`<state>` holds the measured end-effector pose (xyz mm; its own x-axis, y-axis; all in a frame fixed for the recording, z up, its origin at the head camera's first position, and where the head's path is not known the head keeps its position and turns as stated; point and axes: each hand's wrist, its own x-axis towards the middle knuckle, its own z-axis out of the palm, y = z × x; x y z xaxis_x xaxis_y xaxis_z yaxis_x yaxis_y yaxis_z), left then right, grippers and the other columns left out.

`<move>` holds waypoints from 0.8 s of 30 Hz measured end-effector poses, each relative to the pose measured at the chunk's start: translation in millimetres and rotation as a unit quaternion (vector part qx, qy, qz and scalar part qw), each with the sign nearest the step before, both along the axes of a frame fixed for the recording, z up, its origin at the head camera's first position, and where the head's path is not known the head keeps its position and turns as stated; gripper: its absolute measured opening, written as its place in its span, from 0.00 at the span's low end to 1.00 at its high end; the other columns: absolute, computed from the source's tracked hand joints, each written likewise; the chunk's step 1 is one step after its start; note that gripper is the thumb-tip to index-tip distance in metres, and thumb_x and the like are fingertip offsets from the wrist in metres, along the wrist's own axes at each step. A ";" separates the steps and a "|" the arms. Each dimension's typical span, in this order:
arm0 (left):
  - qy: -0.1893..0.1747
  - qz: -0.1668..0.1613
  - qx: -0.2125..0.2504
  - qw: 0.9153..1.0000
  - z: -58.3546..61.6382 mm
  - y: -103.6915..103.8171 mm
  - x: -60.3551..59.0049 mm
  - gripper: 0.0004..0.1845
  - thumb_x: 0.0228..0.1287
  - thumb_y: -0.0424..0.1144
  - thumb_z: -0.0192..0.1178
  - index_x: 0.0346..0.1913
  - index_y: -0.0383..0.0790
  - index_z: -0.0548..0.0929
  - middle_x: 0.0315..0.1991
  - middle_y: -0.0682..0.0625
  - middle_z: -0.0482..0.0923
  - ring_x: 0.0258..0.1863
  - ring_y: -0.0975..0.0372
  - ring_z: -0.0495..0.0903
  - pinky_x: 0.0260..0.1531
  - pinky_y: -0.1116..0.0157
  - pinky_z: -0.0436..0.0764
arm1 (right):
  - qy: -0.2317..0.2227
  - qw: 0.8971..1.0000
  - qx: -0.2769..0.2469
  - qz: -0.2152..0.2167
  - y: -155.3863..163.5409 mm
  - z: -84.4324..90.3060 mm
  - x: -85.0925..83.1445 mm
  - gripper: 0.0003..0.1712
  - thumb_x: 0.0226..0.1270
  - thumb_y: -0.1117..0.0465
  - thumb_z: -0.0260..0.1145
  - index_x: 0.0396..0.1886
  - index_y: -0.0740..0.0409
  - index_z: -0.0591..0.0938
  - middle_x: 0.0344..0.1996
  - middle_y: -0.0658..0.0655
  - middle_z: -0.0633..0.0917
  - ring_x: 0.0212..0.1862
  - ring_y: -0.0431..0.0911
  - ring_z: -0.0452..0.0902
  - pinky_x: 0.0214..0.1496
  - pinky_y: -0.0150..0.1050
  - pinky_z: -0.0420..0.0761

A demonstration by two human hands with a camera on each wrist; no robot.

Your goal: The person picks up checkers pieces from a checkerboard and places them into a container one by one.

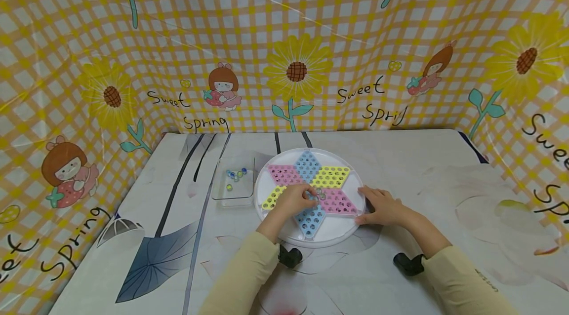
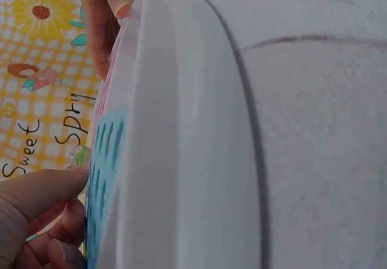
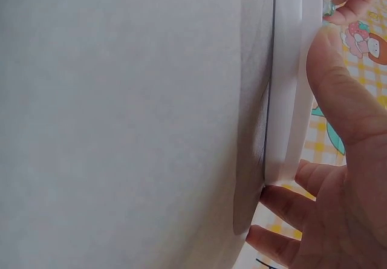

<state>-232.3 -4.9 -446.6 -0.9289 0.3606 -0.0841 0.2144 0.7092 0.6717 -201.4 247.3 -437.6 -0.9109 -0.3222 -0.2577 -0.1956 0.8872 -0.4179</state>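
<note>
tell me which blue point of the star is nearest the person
The blue point at the board's near edge, just below the left hand. The other blue point lies on the far side, toward the backdrop.

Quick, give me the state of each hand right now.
Left hand: pinching a clear marble over the star board.
Right hand: open, resting on the board's rim, holding nothing.

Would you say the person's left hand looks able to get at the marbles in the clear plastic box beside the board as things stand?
Probably yes. The left hand pinches a small glass marble over the round white star-patterned board; the clear plastic box sits open-topped just beside it on that side, nothing between.
</note>
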 end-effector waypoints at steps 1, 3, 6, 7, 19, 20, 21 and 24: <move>-0.002 0.002 -0.003 1.000 -0.5 0.2 -0.4 0.10 0.54 0.44 0.65 0.38 0.48 0.81 0.26 0.57 0.75 0.24 0.67 0.70 0.23 0.72 0.66 | 0.001 1.000 0.000 0.001 -0.1 0.0 0.1 0.57 0.46 0.36 0.67 0.66 0.69 0.57 0.63 0.76 0.58 0.61 0.74 0.49 0.48 0.78 0.47; -0.003 0.004 -0.003 1.000 -0.7 0.3 -0.2 0.09 0.53 0.45 0.65 0.37 0.48 0.81 0.26 0.56 0.75 0.24 0.67 0.70 0.23 0.71 0.67 | 0.000 1.000 -0.001 0.001 -0.3 0.5 0.2 0.57 0.47 0.36 0.67 0.66 0.68 0.57 0.64 0.75 0.58 0.61 0.74 0.49 0.49 0.78 0.47; 0.002 0.003 -0.003 1.000 0.3 0.0 1.1 0.08 0.53 0.45 0.66 0.35 0.49 0.81 0.24 0.57 0.74 0.22 0.66 0.69 0.23 0.70 0.67 | 0.004 1.000 0.001 0.006 -0.1 1.4 1.1 0.57 0.47 0.36 0.67 0.65 0.69 0.57 0.63 0.76 0.58 0.60 0.74 0.50 0.48 0.78 0.48; 0.003 0.004 -0.004 1.000 0.5 0.0 1.4 0.08 0.53 0.45 0.66 0.34 0.49 0.81 0.23 0.57 0.73 0.22 0.66 0.69 0.23 0.70 0.67 | 0.005 1.000 0.000 0.007 0.0 2.0 1.5 0.57 0.47 0.37 0.68 0.65 0.69 0.57 0.63 0.76 0.58 0.60 0.74 0.50 0.48 0.78 0.48; -0.001 0.015 -0.002 1.000 2.0 1.6 2.3 0.08 0.53 0.45 0.65 0.35 0.48 0.81 0.23 0.57 0.72 0.21 0.67 0.68 0.21 0.72 0.64 | 0.000 1.000 0.001 0.004 -0.3 2.0 1.5 0.57 0.47 0.36 0.67 0.66 0.70 0.56 0.63 0.76 0.58 0.61 0.74 0.49 0.49 0.78 0.48; -0.001 0.014 0.001 1.000 2.9 1.3 2.4 0.08 0.53 0.44 0.65 0.36 0.48 0.81 0.23 0.57 0.72 0.21 0.67 0.68 0.21 0.72 0.64 | -0.001 1.000 0.001 0.003 -0.2 2.0 1.3 0.57 0.47 0.36 0.67 0.66 0.69 0.56 0.63 0.76 0.57 0.61 0.74 0.49 0.49 0.78 0.47; -0.001 0.013 0.004 1.000 3.8 0.9 2.7 0.09 0.53 0.44 0.65 0.36 0.48 0.81 0.24 0.57 0.73 0.21 0.67 0.68 0.21 0.72 0.65 | -0.001 1.000 0.001 0.004 0.0 1.6 0.9 0.57 0.47 0.36 0.67 0.66 0.69 0.56 0.63 0.76 0.57 0.61 0.74 0.49 0.49 0.78 0.47; -0.007 0.012 0.013 1.000 6.8 -0.4 2.4 0.09 0.54 0.44 0.65 0.38 0.47 0.81 0.24 0.57 0.73 0.21 0.67 0.68 0.21 0.72 0.65 | -0.001 1.000 0.001 0.003 0.1 0.7 0.0 0.58 0.47 0.36 0.67 0.66 0.69 0.56 0.63 0.76 0.57 0.61 0.74 0.49 0.49 0.78 0.47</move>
